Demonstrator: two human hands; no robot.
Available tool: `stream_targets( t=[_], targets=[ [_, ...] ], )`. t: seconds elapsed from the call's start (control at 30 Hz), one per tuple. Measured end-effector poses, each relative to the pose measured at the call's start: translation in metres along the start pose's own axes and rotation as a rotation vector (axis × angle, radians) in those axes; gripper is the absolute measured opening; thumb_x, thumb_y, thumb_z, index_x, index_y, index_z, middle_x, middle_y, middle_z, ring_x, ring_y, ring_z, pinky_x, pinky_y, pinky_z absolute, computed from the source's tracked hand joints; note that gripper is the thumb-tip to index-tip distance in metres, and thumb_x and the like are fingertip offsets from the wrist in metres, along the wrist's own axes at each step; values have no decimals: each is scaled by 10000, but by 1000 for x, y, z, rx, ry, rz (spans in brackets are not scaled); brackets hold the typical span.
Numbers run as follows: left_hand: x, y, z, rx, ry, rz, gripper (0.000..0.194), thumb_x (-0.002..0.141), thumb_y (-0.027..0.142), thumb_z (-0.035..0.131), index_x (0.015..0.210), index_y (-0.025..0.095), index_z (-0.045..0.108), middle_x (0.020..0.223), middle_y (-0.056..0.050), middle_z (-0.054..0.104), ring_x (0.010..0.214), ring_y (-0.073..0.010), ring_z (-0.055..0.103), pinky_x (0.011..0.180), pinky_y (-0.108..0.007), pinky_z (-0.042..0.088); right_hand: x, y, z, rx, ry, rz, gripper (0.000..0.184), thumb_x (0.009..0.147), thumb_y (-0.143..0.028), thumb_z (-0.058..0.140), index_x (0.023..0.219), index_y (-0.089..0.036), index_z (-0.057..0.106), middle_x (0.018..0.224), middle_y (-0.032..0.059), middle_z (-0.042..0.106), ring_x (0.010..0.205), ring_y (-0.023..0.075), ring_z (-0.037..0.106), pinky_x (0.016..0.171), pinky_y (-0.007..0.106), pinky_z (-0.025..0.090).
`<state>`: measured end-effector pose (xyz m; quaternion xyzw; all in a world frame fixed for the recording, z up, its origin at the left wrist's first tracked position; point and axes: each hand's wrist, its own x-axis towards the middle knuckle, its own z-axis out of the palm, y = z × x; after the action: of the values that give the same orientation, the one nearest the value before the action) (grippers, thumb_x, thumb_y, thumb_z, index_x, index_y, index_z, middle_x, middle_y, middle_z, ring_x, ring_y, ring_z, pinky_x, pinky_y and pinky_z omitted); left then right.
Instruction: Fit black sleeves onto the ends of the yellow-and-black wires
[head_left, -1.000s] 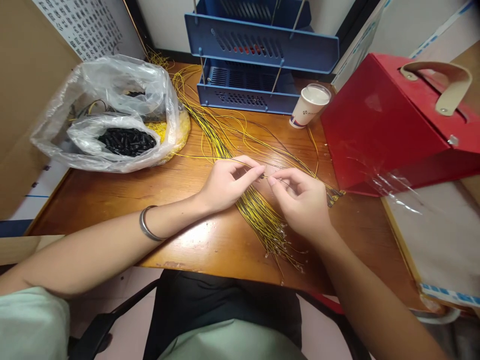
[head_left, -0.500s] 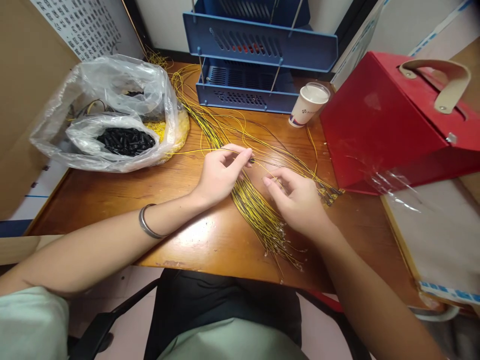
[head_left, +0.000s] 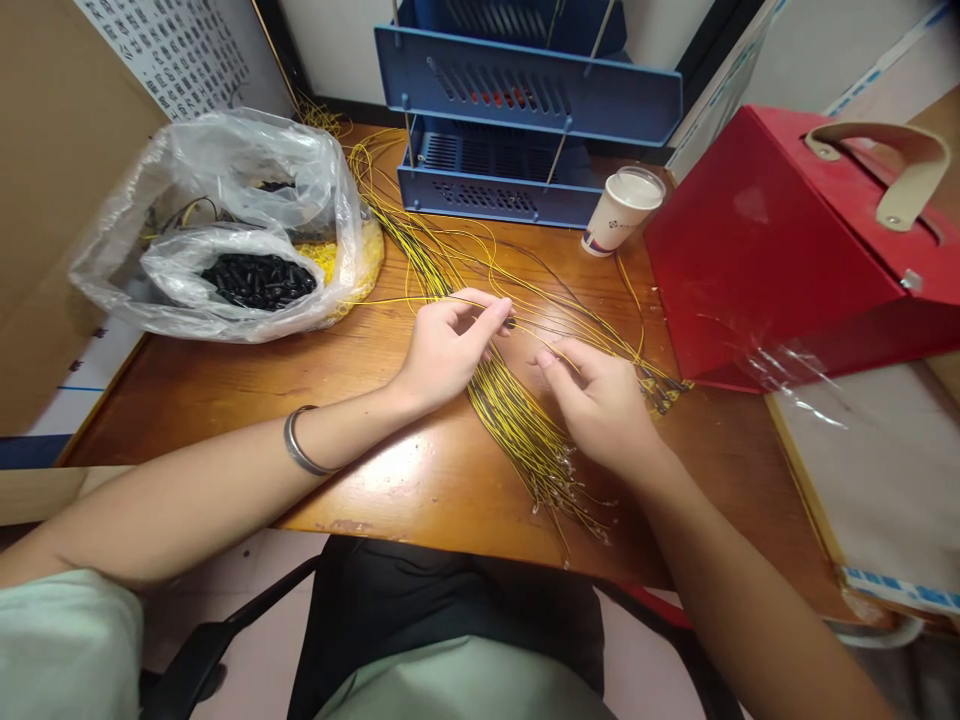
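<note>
From my feed, my left hand point(head_left: 442, 350) is pinching one thin yellow wire point(head_left: 397, 299) just above the bundle of yellow-and-black wires point(head_left: 510, 415) lying mid-desk point(head_left: 225, 390). My right hand point(head_left: 600, 405) rests curled on that bundle, fingers loosely bent; can't tell whether it grips anything.

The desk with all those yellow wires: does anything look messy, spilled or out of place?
The yellow wires sprawl loosely across the wooden desk, some looping toward the blue tray. The plastic bag slumps open, showing black pieces. Nothing looks spilled; the paper cup stands upright.
</note>
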<state>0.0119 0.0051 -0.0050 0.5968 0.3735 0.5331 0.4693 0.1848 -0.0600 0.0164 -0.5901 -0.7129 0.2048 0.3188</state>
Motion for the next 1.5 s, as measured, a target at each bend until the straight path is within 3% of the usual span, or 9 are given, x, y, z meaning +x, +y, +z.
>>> stream_targets(
  t=[0.23, 0.33, 0.47, 0.6, 0.83, 1.03, 1.17, 1.33, 1.5],
  targets=[
    [0, 0, 1, -36, -31, 5, 289, 913, 388, 671, 827, 119, 731, 738, -30, 706, 472, -36, 548, 449, -151, 450, -1, 1, -1, 0, -24, 78, 341, 985, -424, 496, 874, -179, 705, 757, 24, 682, 679, 141, 566, 631, 282, 347],
    [-2, 0, 0, -18, -134, -22, 351, 956, 415, 600, 832, 125, 755, 801, -42, 725, 467, -31, 535, 455, -169, 445, -1, 1, 1, 39, -1, 73, 321, 974, -434, 520, 915, -184, 713, 790, 25, 689, 669, 132, 563, 613, 272, 356],
    [-6, 2, -2, 56, -263, -50, 354, 971, 430, 570, 929, 157, 791, 701, -23, 708, 538, -66, 569, 557, -197, 482, -3, 0, 3, 112, 33, 39, 271, 947, -420, 575, 939, -182, 703, 661, -14, 604, 566, 106, 491, 559, 251, 360],
    [-4, 2, -2, 49, -182, -50, 284, 919, 404, 654, 953, 156, 790, 792, -45, 753, 621, -81, 615, 595, -204, 497, -2, -2, 1, 99, 107, 19, 244, 928, -400, 601, 935, -181, 708, 606, -35, 548, 495, 91, 415, 516, 250, 334],
    [1, -1, 0, -109, -80, -127, 153, 825, 278, 756, 851, 129, 734, 769, -19, 726, 478, -29, 530, 455, -158, 439, 0, -1, 1, 21, 176, 55, 294, 931, -427, 578, 859, -177, 714, 698, 13, 650, 566, 112, 504, 567, 268, 362],
    [0, 1, 0, -105, -123, -167, 149, 855, 261, 716, 910, 123, 722, 812, -39, 739, 468, -29, 520, 456, -166, 443, -1, -1, 1, -111, 158, 88, 285, 898, -452, 612, 866, -189, 719, 510, -49, 480, 486, 103, 416, 551, 275, 314],
    [-2, 2, 0, -84, -199, -189, 178, 889, 281, 672, 927, 113, 717, 797, -41, 729, 474, -33, 512, 463, -171, 437, -1, -3, 1, 6, 123, 71, 281, 910, -436, 606, 924, -179, 719, 599, -29, 577, 526, 105, 475, 570, 266, 356],
    [-5, 1, -1, -46, -336, -103, 186, 871, 300, 700, 943, 129, 712, 898, -49, 734, 621, -60, 585, 556, -172, 472, -2, -5, 2, 60, 79, 17, 235, 921, -360, 620, 994, -165, 730, 650, -23, 626, 540, 96, 483, 609, 260, 389],
    [-7, 0, -1, -48, -340, -97, 214, 844, 305, 730, 966, 133, 693, 946, -57, 731, 764, -99, 656, 665, -190, 521, -2, -5, 1, 64, 88, -35, 183, 928, -275, 591, 940, -159, 732, 653, -19, 631, 537, 92, 470, 604, 256, 387]
  ],
)
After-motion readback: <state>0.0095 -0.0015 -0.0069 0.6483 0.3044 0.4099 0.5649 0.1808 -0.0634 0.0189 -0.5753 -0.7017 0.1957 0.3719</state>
